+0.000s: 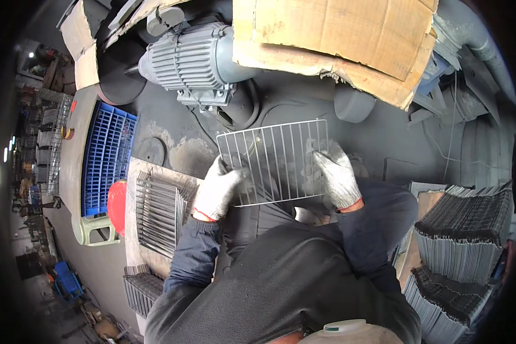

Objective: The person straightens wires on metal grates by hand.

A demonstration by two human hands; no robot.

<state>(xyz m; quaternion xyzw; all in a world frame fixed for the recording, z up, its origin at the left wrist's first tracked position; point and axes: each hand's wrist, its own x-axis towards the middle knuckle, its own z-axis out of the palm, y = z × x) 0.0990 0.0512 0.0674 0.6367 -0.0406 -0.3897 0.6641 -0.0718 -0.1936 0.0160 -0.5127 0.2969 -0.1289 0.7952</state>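
Observation:
A rectangular wire rack (273, 163) with thin parallel bars is held up in front of me, above my lap. My left hand (219, 189), in a white knit glove with a red cuff edge, is closed on its left side. On the opposite side my right hand (336, 175), gloved the same way, grips the rack's right edge with thumb and fingers. To my left, a stack of similar wire racks (157, 212) lies on a pale board (131, 229).
Tall stacks of wire racks (461, 229) stand at my right. A grey electric motor (183, 57) and cardboard sheets (338, 34) are ahead. Left of me are a blue plastic crate (106, 155), a red round object (116, 206) and a pale green plastic piece (92, 232).

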